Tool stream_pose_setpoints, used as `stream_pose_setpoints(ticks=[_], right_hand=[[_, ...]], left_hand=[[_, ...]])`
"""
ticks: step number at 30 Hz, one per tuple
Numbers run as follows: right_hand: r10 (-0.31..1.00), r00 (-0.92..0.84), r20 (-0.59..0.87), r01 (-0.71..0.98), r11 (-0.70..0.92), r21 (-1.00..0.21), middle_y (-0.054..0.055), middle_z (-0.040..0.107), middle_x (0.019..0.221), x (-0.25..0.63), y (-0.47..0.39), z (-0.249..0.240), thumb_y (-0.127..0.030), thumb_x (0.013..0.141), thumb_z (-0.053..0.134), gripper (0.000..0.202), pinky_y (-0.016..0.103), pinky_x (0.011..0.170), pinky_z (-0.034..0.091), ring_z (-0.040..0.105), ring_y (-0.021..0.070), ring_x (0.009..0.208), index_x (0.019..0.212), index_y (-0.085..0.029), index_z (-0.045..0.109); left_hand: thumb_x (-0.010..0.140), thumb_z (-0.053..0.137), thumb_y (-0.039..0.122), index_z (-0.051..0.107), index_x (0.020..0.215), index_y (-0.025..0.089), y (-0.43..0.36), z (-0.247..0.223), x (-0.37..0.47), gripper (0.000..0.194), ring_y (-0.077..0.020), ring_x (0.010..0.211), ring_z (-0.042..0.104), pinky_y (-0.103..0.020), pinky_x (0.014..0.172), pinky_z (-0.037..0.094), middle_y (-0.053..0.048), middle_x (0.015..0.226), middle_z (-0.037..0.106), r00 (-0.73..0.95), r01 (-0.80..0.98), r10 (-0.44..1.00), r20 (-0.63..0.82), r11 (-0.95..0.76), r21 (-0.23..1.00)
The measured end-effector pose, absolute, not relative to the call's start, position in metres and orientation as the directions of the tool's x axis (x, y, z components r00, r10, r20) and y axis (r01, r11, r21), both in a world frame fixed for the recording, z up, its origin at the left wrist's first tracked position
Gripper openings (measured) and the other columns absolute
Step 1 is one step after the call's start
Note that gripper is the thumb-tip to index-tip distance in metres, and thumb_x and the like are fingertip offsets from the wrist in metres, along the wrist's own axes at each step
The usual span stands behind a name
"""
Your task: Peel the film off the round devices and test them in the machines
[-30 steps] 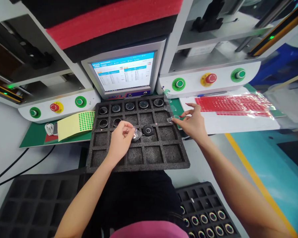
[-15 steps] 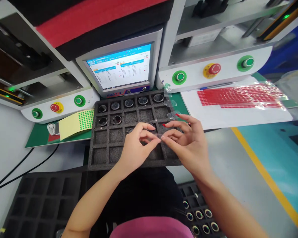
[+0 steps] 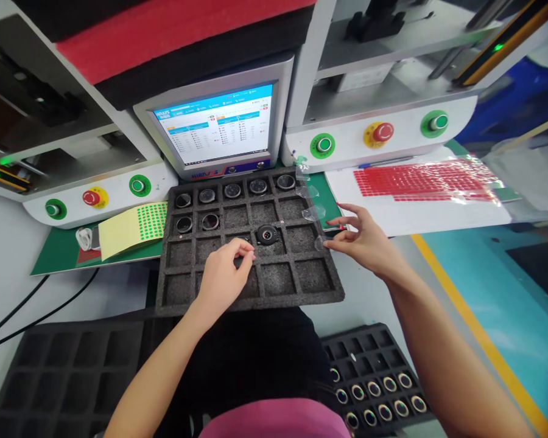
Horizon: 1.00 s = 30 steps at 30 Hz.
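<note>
My right hand (image 3: 368,243) is beside the right edge of a black foam tray (image 3: 274,299). Its thumb and fingertips pinch a small clear film piece (image 3: 319,243) against or close to that edge; other fingers are raised. Over the tray's middle, my left hand (image 3: 226,271) has thumb and forefinger together; anything between them is too small to make out. A round black watch body (image 3: 267,235), its underside with contacts up, rests on a compartment near the left fingertips. Round watch bodies (image 3: 232,191) fill the back row, with two more (image 3: 210,222) in the second row.
More clear film pieces (image 3: 313,213) hang along the tray's right edge. A monitor (image 3: 219,128) stands behind. Red label strips (image 3: 420,179) lie right, a sheet of green dots (image 3: 151,222) left. Below are a tray of ringed round parts (image 3: 374,389) and another foam tray (image 3: 68,365).
My hands have parted: the right moved to the tray's right edge with the clear film, the left drew back leftward. The black watch body between them is now uncovered.
</note>
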State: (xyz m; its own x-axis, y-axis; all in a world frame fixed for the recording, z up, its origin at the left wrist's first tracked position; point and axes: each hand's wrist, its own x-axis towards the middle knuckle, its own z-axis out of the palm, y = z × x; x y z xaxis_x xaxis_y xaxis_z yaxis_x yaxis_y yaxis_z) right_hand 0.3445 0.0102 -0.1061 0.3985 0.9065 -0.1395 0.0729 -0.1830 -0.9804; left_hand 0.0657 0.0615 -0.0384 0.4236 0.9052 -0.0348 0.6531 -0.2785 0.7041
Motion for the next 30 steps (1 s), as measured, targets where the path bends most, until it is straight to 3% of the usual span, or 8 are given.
stream_pose_setpoints(ticks=[5, 8, 15, 20, 22, 25, 27, 30], right_hand=[[0.881, 0.445, -0.159, 0.093, -0.223, -0.97, 0.001, 0.064, 0.092, 0.345, 0.01, -0.116, -0.049, 0.037, 0.096, 0.1, 0.032, 0.058, 0.058, 0.059, 0.01, 0.055, 0.12, -0.022, 0.048], [0.844, 0.523, -0.121, 0.158, -0.235, -0.959, 0.002, 0.065, 0.092, 0.345, 0.007, -0.112, -0.05, 0.039, 0.094, 0.097, 0.032, 0.057, 0.055, 0.056, 0.0099, 0.054, 0.121, -0.021, 0.049], [0.632, 0.756, 0.172, 0.248, -0.034, -0.968, 0.004, 0.07, 0.086, 0.316, -0.01, -0.078, -0.043, 0.068, 0.079, 0.036, 0.03, 0.055, 0.048, 0.057, 0.0152, 0.062, 0.095, -0.023, 0.066], [0.764, 0.633, 0.128, 0.076, 0.103, -0.992, 0.001, 0.064, 0.071, 0.279, -0.021, -0.053, -0.034, 0.073, 0.076, 0.015, 0.026, 0.048, 0.043, 0.049, 0.0111, 0.052, 0.07, -0.023, 0.067], [0.825, 0.558, 0.088, -0.062, 0.148, -0.987, 0.0, 0.063, 0.067, 0.264, -0.023, -0.043, -0.029, 0.072, 0.077, 0.014, 0.023, 0.044, 0.039, 0.047, 0.0093, 0.049, 0.065, -0.022, 0.067], [0.877, 0.481, 0.008, -0.268, 0.155, -0.951, -0.001, 0.06, 0.062, 0.245, -0.027, -0.029, -0.025, 0.069, 0.08, 0.011, 0.02, 0.038, 0.036, 0.045, 0.0072, 0.044, 0.063, -0.022, 0.071], [0.911, 0.409, -0.059, -0.416, 0.128, -0.9, -0.001, 0.06, 0.061, 0.233, -0.029, -0.024, -0.024, 0.07, 0.081, 0.01, 0.017, 0.033, 0.032, 0.042, 0.005, 0.037, 0.064, -0.022, 0.074], [0.955, 0.262, -0.137, -0.567, 0.038, -0.823, -0.001, 0.062, 0.063, 0.216, -0.034, -0.021, -0.025, 0.073, 0.081, 0.008, 0.014, 0.025, 0.023, 0.037, 0.0024, 0.03, 0.068, -0.022, 0.076]], left_hand=[[0.089, 0.057, 0.012, 0.063, 0.085, 0.021, 0.08, -0.042, 0.081, 0.012, -0.0224, 0.088, 0.07, -0.036, 0.083, 0.052, -0.004, 0.09, 0.075, 0.472, 0.728, 0.882, -0.017, -0.379, 0.571], [0.088, 0.062, 0.011, 0.065, 0.092, 0.018, 0.091, -0.044, 0.095, 0.009, -0.0268, 0.099, 0.067, -0.041, 0.09, 0.051, -0.009, 0.1, 0.074, 0.52, 0.735, 0.854, -0.013, -0.439, 0.517], [0.077, 0.072, 0.003, 0.064, 0.096, 0.017, 0.095, -0.047, 0.115, 0.025, -0.0287, 0.109, 0.061, -0.044, 0.101, 0.046, -0.009, 0.104, 0.072, 0.584, 0.718, 0.811, -0.021, -0.505, 0.479], [0.082, 0.068, 0.009, 0.058, 0.08, 0.019, 0.085, -0.041, 0.108, 0.014, -0.0251, 0.093, 0.067, -0.038, 0.086, 0.053, -0.007, 0.093, 0.07, 0.551, 0.702, 0.834, -0.033, -0.442, 0.559], [0.089, 0.061, 0.018, 0.055, 0.083, 0.019, 0.077, -0.034, 0.099, 0.008, -0.0207, 0.082, 0.071, -0.033, 0.076, 0.056, -0.006, 0.088, 0.07, 0.506, 0.657, 0.86, -0.06, -0.34, 0.673], [0.091, 0.059, 0.032, 0.058, 0.092, 0.018, 0.061, -0.022, 0.085, 0.015, -0.0168, 0.069, 0.073, -0.026, 0.063, 0.058, -0.006, 0.088, 0.075, 0.453, 0.345, 0.865, -0.215, 0.051, 0.937], [0.085, 0.066, 0.039, 0.064, 0.097, 0.015, 0.049, -0.014, 0.077, 0.027, -0.0168, 0.066, 0.074, -0.024, 0.06, 0.058, -0.009, 0.092, 0.078, 0.448, 0.108, 0.842, -0.302, 0.284, 0.953], [0.079, 0.073, 0.041, 0.069, 0.11, 0.013, 0.032, -0.007, 0.071, 0.042, -0.0179, 0.067, 0.074, -0.024, 0.059, 0.059, -0.011, 0.092, 0.079, 0.414, 0.008, 0.843, -0.343, 0.374, 0.927]])
